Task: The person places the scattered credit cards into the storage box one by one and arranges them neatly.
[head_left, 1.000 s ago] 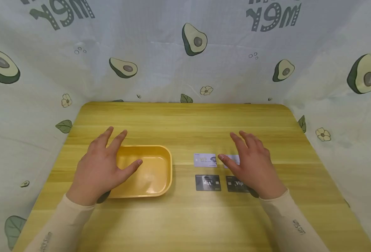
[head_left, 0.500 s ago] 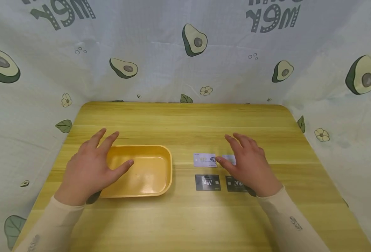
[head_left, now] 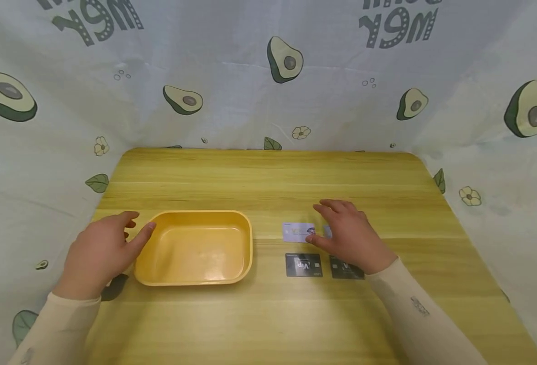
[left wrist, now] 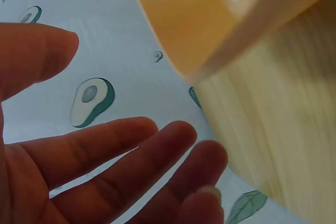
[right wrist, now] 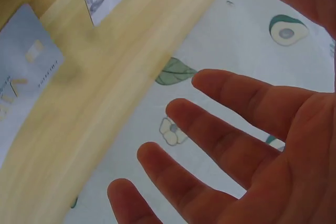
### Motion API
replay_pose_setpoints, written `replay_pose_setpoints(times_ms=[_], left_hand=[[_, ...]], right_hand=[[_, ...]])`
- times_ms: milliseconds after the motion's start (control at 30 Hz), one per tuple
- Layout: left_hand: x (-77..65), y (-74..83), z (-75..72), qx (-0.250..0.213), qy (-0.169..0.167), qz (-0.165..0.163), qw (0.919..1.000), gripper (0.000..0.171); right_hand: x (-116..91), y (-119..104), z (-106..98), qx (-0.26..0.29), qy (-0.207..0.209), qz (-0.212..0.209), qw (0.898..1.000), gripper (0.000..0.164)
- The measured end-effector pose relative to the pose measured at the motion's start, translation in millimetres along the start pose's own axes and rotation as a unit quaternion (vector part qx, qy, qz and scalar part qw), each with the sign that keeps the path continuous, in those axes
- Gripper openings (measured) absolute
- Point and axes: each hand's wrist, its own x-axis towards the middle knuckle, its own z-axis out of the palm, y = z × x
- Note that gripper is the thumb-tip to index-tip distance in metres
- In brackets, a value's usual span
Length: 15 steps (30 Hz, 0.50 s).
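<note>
My left hand [head_left: 100,253] hovers by the left end of a yellow plastic tray [head_left: 195,253], thumb and fingers spread apart. The left wrist view has the tray's corner [left wrist: 194,35] beyond the fingertips, with a gap between. My right hand [head_left: 348,235] is over the cards, holding nothing, its fingers loosely extended. On the table lie a white VIP card [head_left: 295,232], a second white card [head_left: 327,231] mostly hidden by that hand, a black Vip card [head_left: 303,265] and another black card [head_left: 345,268] below the wrist. A pale card [right wrist: 29,66] also shows in the right wrist view.
The wooden table [head_left: 259,324] has rounded far corners. A white cloth [head_left: 232,116] printed with avocados, leaves and flowers hangs behind it and along both sides. The tray stands left of the cards, with bare wood between.
My left hand has moved left and toward me, uncovering most of the tray. My right hand has shifted slightly left and lower, its fingers bending a little more. Tray and cards stay put.
</note>
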Motion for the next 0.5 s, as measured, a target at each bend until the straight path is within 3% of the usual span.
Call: replay_pose_setpoints(times_ms=[133, 333, 500], left_hand=[[-6.0, -11.3, 4.4, -0.015, -0.008, -0.007, 0.9998, 0.06], [-9.6, -18.3, 6.7, -0.029, -0.008, -0.016, 0.9994, 0.059], [-8.3, -21.5, 9.1, -0.035, 0.004, 0.0, 0.9994, 0.043]], right_hand=[[6.9, -0.6, 7.9, 0.008, -0.019, -0.012, 1.0, 0.083], [18.1, -1.2, 19.9, 0.008, -0.044, -0.037, 0.998, 0.08], [25.0, -1.3, 25.5, 0.001, -0.046, -0.049, 0.998, 0.076]])
